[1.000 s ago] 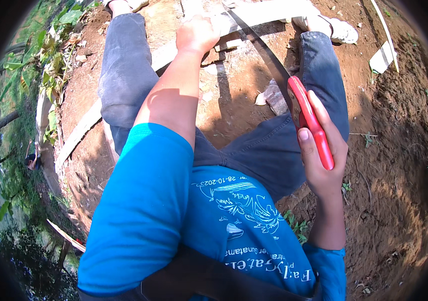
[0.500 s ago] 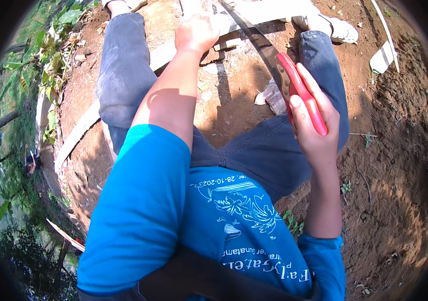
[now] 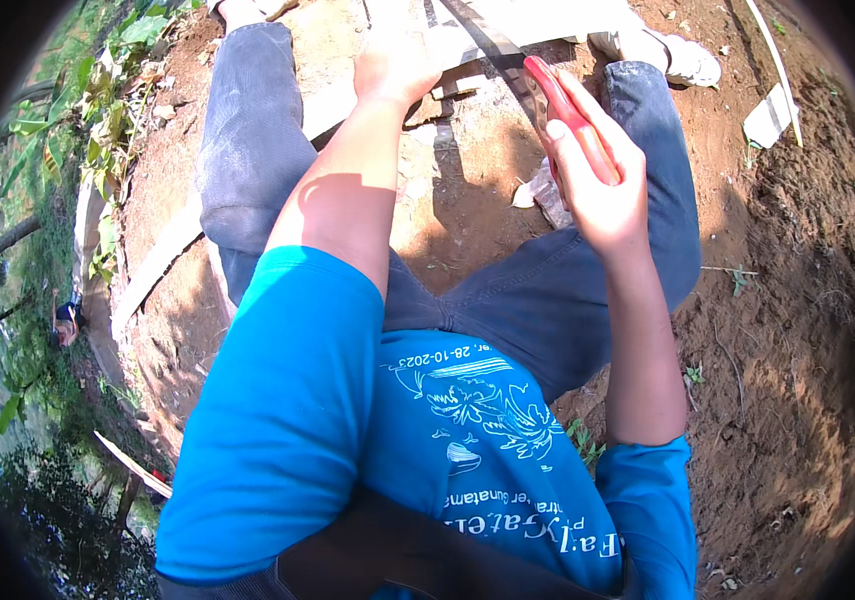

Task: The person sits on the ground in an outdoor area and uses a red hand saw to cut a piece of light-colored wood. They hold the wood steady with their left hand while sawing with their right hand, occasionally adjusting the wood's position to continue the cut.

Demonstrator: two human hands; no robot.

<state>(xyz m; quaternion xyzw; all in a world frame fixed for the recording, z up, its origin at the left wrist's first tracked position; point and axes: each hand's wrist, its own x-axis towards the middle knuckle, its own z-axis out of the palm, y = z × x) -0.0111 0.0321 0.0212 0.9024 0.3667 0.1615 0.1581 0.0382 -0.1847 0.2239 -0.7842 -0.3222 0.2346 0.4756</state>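
My right hand [image 3: 597,165] is wrapped round the red handle [image 3: 572,115] of a handsaw. Its dark, slightly curved blade [image 3: 495,48] slants up and left across a pale wooden board [image 3: 547,22]. Toward the top of the view, my left hand [image 3: 395,68] rests on the board with its fingers curled down on it. Strong sunlight washes out the fingertips and much of the wood there. The far tip of the blade lies at the upper edge of the picture, so where the teeth meet the wood is hard to make out.
My legs [image 3: 257,130] are spread on either side of the board. A crumpled scrap [image 3: 550,195] lies on the dirt between them. At upper right are a white flat piece [image 3: 769,118] and a thin pale strip [image 3: 775,55]. Plants [image 3: 97,130] and a long plank [image 3: 157,265] line the left.
My right hand and the saw have moved forward and a little left, pushing the blade farther past the board. My left hand stays in nearly the same place.
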